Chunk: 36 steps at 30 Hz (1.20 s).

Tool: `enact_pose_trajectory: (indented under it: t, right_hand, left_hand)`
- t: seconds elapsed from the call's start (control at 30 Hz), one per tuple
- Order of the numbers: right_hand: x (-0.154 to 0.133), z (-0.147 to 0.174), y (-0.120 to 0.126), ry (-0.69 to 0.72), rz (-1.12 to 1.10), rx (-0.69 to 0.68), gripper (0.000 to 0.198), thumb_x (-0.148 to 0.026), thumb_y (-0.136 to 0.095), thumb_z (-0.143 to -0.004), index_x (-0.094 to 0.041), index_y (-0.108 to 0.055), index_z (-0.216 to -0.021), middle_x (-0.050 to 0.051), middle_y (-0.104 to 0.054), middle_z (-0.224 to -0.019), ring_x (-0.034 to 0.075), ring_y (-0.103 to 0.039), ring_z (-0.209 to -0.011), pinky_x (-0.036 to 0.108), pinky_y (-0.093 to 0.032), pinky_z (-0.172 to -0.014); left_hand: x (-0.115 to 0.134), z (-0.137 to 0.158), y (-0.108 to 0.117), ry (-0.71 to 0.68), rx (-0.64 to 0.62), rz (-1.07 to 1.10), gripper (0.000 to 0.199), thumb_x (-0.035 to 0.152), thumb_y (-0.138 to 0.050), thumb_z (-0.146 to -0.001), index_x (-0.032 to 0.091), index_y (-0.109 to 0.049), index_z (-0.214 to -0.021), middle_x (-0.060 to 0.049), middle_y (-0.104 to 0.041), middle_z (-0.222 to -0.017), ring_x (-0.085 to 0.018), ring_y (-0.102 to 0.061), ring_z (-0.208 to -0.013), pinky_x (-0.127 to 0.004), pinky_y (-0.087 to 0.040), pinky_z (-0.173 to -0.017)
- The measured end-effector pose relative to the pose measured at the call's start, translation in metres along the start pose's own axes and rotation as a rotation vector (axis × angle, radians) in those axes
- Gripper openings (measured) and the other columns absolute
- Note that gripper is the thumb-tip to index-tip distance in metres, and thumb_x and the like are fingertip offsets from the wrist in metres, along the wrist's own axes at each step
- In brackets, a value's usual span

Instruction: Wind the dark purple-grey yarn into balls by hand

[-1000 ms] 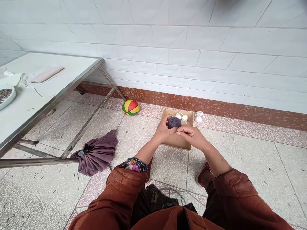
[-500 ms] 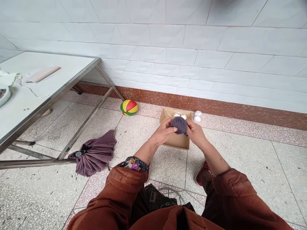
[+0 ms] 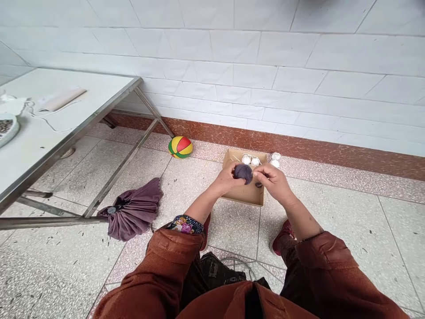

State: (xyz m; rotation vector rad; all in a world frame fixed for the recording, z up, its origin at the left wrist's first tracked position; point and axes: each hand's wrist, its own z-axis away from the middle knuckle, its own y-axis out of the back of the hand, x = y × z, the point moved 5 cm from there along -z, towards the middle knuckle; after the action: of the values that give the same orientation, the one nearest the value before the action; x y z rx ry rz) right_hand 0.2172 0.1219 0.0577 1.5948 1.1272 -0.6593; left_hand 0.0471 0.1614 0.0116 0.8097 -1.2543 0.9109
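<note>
Room: one white tiled wall (image 3: 212, 48), red-brown baseboard (image 3: 206, 130), speckled floor (image 3: 332, 212). One dark purple-grey yarn ball (image 3: 243, 173) was held over one shallow cardboard box (image 3: 244, 195) on the floor. Left hand (image 3: 227, 180): grip curled around the yarn ball, thumb at its near side. Right hand (image 3: 275, 182): thumb and forefinger pressed together at the yarn ball's right edge; whether a strand lay between them could not be told. One small dark piece (image 3: 258, 184) showed below the right fingertips, in or above the box, unclear which.

Counts: white yarn balls (image 3: 246, 159), two, inside the box at its far end; further white balls (image 3: 275, 156), two, on the floor just right of it. Red, yellow and green ball (image 3: 180, 147), one, near the baseboard. Purple umbrella (image 3: 139, 210), one, lying beside the frame of one counter (image 3: 99, 86). Bowl (image 3: 16, 133), one, on the counter's left.
</note>
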Motion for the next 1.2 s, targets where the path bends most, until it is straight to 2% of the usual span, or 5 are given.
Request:
enact_pose_trajectory:
  t: [0.23, 0.5, 0.77, 0.97, 1.2]
  right_hand:
    - [0.028, -0.001, 0.0, -0.164, 0.037, 0.146, 0.024, -0.043, -0.059, -0.094, -0.023, -0.066, -0.083, 0.002, -0.066, -0.08, 0.019, -0.058, -0.073, 0.032, -0.046, -0.071]
    - [0.025, 0.004, -0.02, -0.115, 0.142, -0.004, 0.02, -0.035, -0.049, -0.096, -0.023, -0.061, -0.083, 0.005, -0.068, -0.082, 0.021, -0.061, -0.078, 0.033, -0.046, -0.073]
    - [-0.004, 0.007, -0.024, -0.036, -0.026, -0.211, 0.018, -0.037, -0.057, -0.095, -0.024, -0.067, -0.087, 0.002, -0.069, -0.084, 0.018, -0.062, -0.074, 0.032, -0.049, -0.072]
    - [0.008, -0.002, 0.002, -0.064, -0.036, 0.053, 0.021, -0.042, -0.062, -0.092, -0.023, -0.068, -0.084, 0.002, -0.066, -0.079, 0.019, -0.058, -0.074, 0.033, -0.047, -0.072]
    - [0.033, -0.004, -0.004, -0.217, 0.02, 0.116, 0.027, -0.044, -0.057, -0.094, -0.022, -0.063, -0.08, 0.0, -0.061, -0.074, 0.018, -0.054, -0.069, 0.031, -0.042, -0.068]
  left_hand:
    - [0.014, 0.015, -0.023, -0.039, -0.384, 0.377, 0.074, 0.028, -0.083, -0.067, 0.027, -0.058, -0.137, -0.009, -0.063, -0.129, -0.027, -0.057, -0.12, -0.041, -0.043, -0.101]
    - [0.017, 0.007, -0.011, -0.028, -0.148, 0.657, 0.061, 0.029, -0.08, -0.067, 0.021, -0.062, -0.124, -0.011, -0.066, -0.125, -0.026, -0.062, -0.116, -0.041, -0.049, -0.099]
    - [0.006, -0.004, 0.013, -0.059, 0.216, 0.184, 0.059, 0.017, -0.075, -0.059, 0.02, -0.062, -0.116, -0.004, -0.066, -0.112, -0.022, -0.06, -0.108, -0.039, -0.043, -0.103]
    - [0.004, 0.001, 0.003, -0.029, -0.015, 0.048, 0.062, 0.018, -0.073, -0.061, 0.02, -0.063, -0.122, -0.008, -0.065, -0.12, -0.025, -0.058, -0.112, -0.042, -0.041, -0.103]
    - [0.02, 0.015, -0.016, -0.034, -0.362, 0.415, 0.073, 0.027, -0.079, -0.066, 0.028, -0.06, -0.136, -0.007, -0.063, -0.129, -0.026, -0.056, -0.121, -0.039, -0.042, -0.102]
